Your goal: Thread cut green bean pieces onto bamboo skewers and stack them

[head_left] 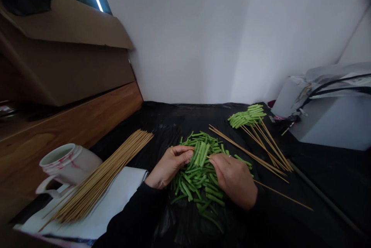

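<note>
Several cut green bean pieces (201, 153) sit side by side on a bamboo skewer (284, 193) between my two hands. My left hand (169, 165) is closed at the left side of this row, thumb and forefinger pinching by the skewer's tip. On the other side, my right hand (236, 178) is closed round the skewer, whose long end sticks out past it to the right. Beneath both hands lies a loose heap of cut green beans (188, 186) on black plastic sheeting (174, 118).
Filled skewers (247, 116) lie at the back right, sticks towards me. A bundle of bare bamboo skewers (107, 174) rests at left against a white mug (71, 163), over white paper (127, 190). A cardboard box (87, 62) stands back left, a pale container (333, 120) right.
</note>
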Action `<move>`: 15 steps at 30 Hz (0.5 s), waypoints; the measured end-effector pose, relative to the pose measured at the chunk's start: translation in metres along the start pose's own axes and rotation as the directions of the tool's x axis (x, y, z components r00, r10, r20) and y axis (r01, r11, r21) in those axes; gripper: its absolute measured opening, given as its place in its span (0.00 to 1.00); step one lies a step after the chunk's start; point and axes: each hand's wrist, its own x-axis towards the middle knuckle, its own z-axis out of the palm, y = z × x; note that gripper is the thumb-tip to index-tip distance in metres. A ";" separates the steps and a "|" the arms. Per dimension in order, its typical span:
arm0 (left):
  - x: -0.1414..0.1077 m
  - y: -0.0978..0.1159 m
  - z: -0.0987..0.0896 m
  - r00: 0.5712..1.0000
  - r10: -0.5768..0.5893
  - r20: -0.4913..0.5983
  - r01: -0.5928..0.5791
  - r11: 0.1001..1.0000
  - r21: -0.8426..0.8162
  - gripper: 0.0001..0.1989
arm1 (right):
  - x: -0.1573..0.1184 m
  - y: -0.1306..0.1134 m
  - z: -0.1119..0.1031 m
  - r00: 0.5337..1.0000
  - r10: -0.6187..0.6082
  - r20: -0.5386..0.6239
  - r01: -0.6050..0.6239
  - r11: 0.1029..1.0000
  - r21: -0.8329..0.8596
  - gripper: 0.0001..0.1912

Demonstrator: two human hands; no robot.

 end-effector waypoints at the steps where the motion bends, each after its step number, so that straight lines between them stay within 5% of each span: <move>1: 0.000 0.002 -0.001 0.999 0.033 -0.006 -0.033 0.999 0.034 0.15 | 0.001 0.002 -0.001 1.000 0.005 -0.021 -0.005 1.000 -0.020 0.13; 7: 0.002 0.005 -0.012 0.988 0.151 -0.018 -0.128 0.890 0.437 0.12 | 0.003 0.011 -0.004 0.998 0.030 -0.063 -0.036 0.995 -0.091 0.13; 15: 0.003 -0.004 -0.026 0.980 0.172 0.097 -0.171 0.493 0.853 0.10 | 0.003 0.012 -0.003 0.999 0.024 -0.037 -0.028 0.992 -0.123 0.12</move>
